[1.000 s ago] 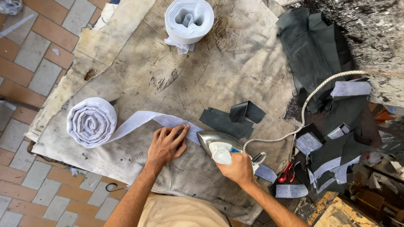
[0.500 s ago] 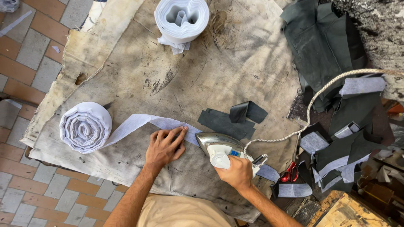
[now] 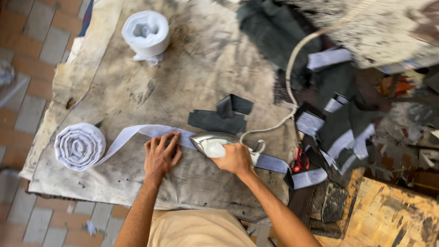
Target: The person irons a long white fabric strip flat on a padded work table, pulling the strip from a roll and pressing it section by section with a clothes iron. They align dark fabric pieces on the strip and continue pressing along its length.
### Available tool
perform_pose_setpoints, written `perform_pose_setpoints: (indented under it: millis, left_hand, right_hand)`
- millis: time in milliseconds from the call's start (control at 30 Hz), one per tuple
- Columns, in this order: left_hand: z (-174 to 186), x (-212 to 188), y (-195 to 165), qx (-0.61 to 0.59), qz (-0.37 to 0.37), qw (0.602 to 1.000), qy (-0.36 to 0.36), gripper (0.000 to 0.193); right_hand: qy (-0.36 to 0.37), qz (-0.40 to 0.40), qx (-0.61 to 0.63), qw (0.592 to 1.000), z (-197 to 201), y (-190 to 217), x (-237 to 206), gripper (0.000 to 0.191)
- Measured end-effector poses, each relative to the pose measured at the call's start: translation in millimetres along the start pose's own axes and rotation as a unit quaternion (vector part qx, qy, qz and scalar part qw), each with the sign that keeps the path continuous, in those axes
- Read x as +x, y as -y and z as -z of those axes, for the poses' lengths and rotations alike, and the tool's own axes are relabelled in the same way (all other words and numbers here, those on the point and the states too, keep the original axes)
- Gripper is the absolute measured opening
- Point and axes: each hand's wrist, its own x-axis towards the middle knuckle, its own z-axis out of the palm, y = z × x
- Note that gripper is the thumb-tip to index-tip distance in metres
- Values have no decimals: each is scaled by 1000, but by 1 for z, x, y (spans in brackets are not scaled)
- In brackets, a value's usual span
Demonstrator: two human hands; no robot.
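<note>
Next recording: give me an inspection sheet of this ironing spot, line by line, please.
Surface: stained, scorched cloth pad laid on a brick-tile floor.
Job's things: iron on a white strip unrolled from a roll.
Clutter: second white roll; dark fabric pieces; dark and white pile; red-handled scissors.
Hands: left hand flat on the strip; right hand gripping the iron.
Cables: braided cord running from the iron up and to the right.
Surroundings: worn wooden board.

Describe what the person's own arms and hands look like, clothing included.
Both forearms are bare, with no sleeves in view. The left hand and right hand wear no gloves; no rings, watch or bracelet can be made out. Below them, tan clothing covers the lap.
</note>
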Motion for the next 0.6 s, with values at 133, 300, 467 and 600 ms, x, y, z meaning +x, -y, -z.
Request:
perform_pose_setpoints:
  millis: [133, 300, 467, 600]
  left_hand:
    - [13, 5, -13, 2, -18, 999, -45, 54]
    - [22, 10, -21, 5, -45, 996, -72, 54]
    - [25, 13, -30, 29, -25, 998, -50, 47]
    - [24, 9, -44, 1, -17, 998, -59, 51]
  right_hand:
    - [-16, -7, 19, 1000, 14, -25, -9, 53]
    - [-57, 51, 107, 991, 64, -61, -72, 50]
    - [1, -111, 84, 990, 156, -91, -158, 54]
    - [98, -262, -155, 948, 209, -118, -219, 55]
